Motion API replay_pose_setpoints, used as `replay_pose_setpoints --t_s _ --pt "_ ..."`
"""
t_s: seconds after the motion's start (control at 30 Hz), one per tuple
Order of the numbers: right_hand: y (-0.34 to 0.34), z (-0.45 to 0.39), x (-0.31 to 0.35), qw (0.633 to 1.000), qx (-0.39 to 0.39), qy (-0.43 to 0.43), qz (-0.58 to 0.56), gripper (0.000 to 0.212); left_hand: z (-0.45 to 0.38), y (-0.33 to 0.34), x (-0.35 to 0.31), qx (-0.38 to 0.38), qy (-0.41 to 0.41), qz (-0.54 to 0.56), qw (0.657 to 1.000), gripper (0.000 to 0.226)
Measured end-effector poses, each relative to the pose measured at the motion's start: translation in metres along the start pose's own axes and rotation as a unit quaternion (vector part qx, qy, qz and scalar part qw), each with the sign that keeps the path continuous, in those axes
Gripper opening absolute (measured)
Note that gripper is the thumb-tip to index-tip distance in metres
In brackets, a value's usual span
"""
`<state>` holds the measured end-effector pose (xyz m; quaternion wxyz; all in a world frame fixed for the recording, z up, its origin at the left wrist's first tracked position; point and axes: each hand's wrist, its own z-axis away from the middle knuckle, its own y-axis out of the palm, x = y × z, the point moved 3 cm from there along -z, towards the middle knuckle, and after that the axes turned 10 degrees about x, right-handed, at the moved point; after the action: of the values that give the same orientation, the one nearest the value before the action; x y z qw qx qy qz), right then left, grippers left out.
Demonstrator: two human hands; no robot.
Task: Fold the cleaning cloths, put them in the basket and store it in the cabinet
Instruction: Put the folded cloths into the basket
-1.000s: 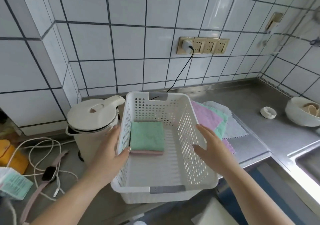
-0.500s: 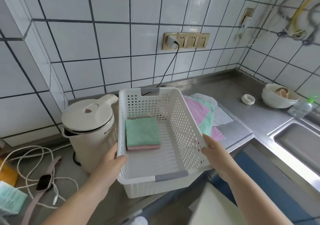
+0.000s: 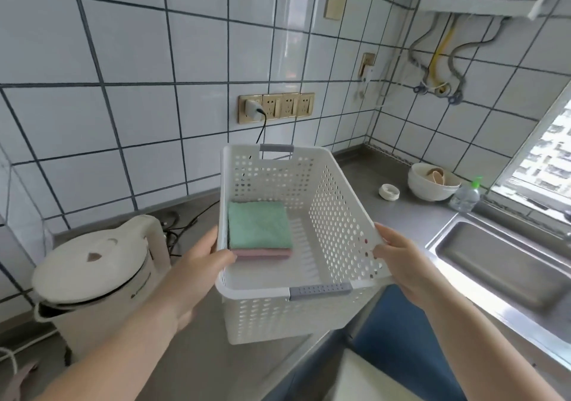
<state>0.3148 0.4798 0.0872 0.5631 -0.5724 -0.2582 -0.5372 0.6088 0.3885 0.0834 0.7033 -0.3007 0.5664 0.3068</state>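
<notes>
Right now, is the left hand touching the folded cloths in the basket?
Cannot tell. In the head view the left hand grips the basket wall, thumb inside reaching toward the pink cloth edge; neither contact nor gap shows plainly.

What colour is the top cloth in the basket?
Mint green top cloth, over a pink one, seen clearly in the head view.

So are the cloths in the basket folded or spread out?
Folded: the green cloth lies as a neat square stacked on the pink cloth in the basket.
</notes>
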Motion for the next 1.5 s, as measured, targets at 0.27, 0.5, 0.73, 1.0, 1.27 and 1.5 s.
replay_pose_setpoints --t_s 0.27,0.5,0.73,1.0,1.27,1.5 --pt "-0.067 -0.047 -0.004 0.996 -0.068 0.013 -0.049 0.058 -0.1 0.032 -0.032 0.037 0.002 0.009 0.999 0.048" --pt "-0.138 -0.143 -0.014 0.996 -0.08 0.015 -0.046 0.055 -0.216 0.067 -0.043 0.045 0.018 0.007 0.999 0.049" --pt "-0.216 -0.275 -0.034 0.998 -0.057 0.032 -0.024 0.047 -0.359 0.11 -0.045 0.015 0.004 0.034 0.999 0.059" --pt "-0.292 -0.404 -0.049 0.998 -0.038 0.047 0.029 0.048 -0.471 0.158 -0.046 -0.021 -0.007 0.074 0.997 0.061" --pt "-0.339 -0.464 -0.055 0.987 -0.041 0.085 0.132 0.052 -0.528 0.209 -0.029 -0.041 -0.028 0.091 0.995 0.065" --pt "-0.352 -0.489 -0.066 0.973 -0.039 0.098 0.204 0.05 -0.542 0.237 -0.028 -0.079 -0.029 0.101 0.991 0.061"
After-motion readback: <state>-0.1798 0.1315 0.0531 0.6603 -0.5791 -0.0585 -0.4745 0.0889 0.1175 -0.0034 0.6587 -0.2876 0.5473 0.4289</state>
